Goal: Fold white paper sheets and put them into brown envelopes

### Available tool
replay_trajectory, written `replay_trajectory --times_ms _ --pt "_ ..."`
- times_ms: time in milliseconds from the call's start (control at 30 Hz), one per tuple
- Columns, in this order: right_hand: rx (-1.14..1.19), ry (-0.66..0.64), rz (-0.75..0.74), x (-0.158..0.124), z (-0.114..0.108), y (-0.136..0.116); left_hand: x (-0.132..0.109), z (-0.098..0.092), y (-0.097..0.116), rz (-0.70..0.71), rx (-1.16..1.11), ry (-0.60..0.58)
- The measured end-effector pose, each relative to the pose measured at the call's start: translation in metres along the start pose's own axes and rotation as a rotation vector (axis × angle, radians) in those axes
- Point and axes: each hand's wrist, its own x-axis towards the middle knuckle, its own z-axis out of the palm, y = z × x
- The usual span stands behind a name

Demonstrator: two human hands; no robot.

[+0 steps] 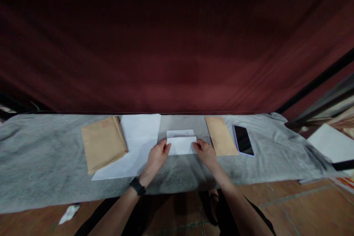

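Observation:
A white sheet of paper (181, 145), partly folded over, lies in front of me on the grey cloth, with its far strip showing behind the raised fold. My left hand (158, 153) pinches its left edge between thumb and fingers. At the opposite edge, my right hand (205, 152) grips the same sheet, thumb on top. The fingers under the paper are hidden. Just right of my right hand lies a single brown envelope (221, 136). Larger white paper (141, 132) lies flat to the left of my left hand.
A stack of brown envelopes (103, 142) rests partly on the white paper at left. Beyond the single envelope is a phone (243, 140) with a dark screen. Grey cloth (55, 162) covers the long table; a dark red curtain (177, 62) hangs behind it.

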Motion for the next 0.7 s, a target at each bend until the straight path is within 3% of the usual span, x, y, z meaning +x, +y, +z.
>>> replay_trajectory --times_ms 233,500,700 --pt "-0.137 0.025 0.066 0.003 0.005 -0.011 0.008 0.003 0.005 -0.087 -0.039 0.033" --pt "-0.156 0.013 0.104 0.007 0.000 -0.019 0.009 0.010 -0.003 -0.086 -0.401 0.047" --pt "-0.205 0.038 0.134 0.013 0.005 -0.024 0.013 0.011 -0.006 -0.072 -0.339 0.044"
